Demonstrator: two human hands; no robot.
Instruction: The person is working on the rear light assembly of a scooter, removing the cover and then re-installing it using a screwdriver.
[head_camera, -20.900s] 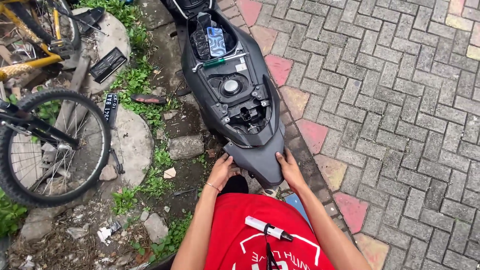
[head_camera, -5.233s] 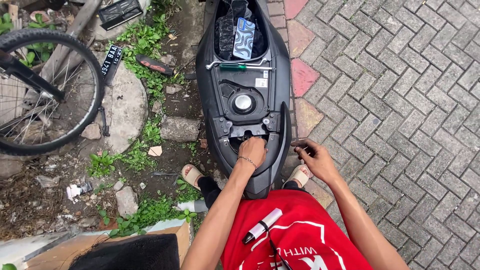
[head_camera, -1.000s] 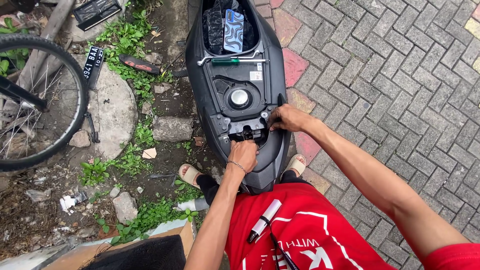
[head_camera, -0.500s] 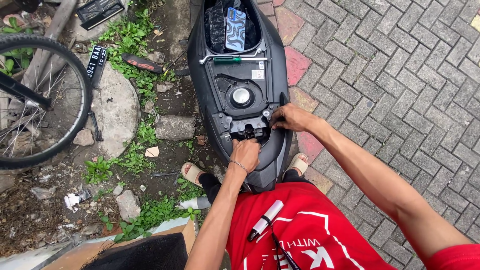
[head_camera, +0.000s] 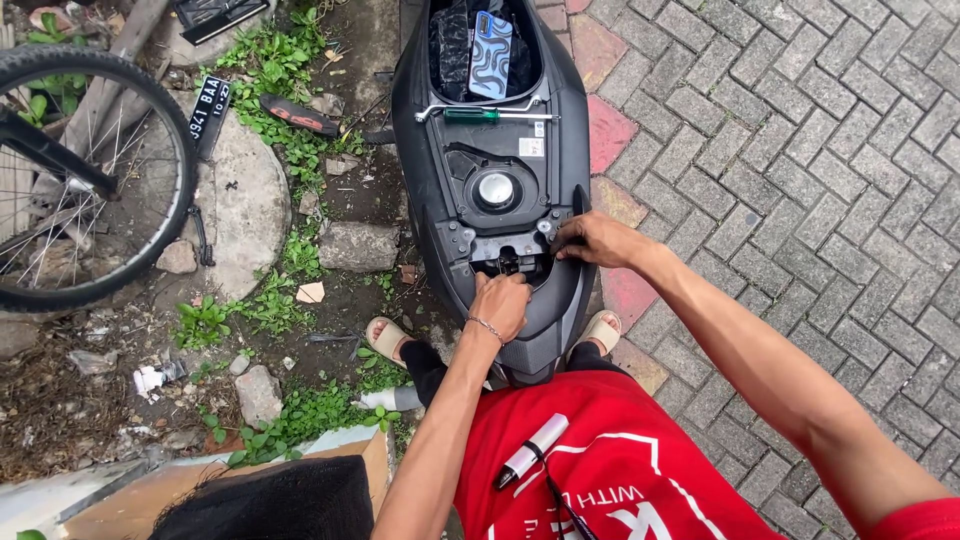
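The scooter (head_camera: 500, 180) runs long from six to twelve o'clock; left hand (head_camera: 502, 303) and right hand (head_camera: 590, 240), fingers curled, grip its black middle part

blue patterned phone (head_camera: 491, 55), white label (head_camera: 531, 147), black plate (head_camera: 208, 104)

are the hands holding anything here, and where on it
Neither clearly holds a loose item. The left hand rests fingers-down on the scooter body by the rear latch; the right hand pinches something small there, too tiny to identify.
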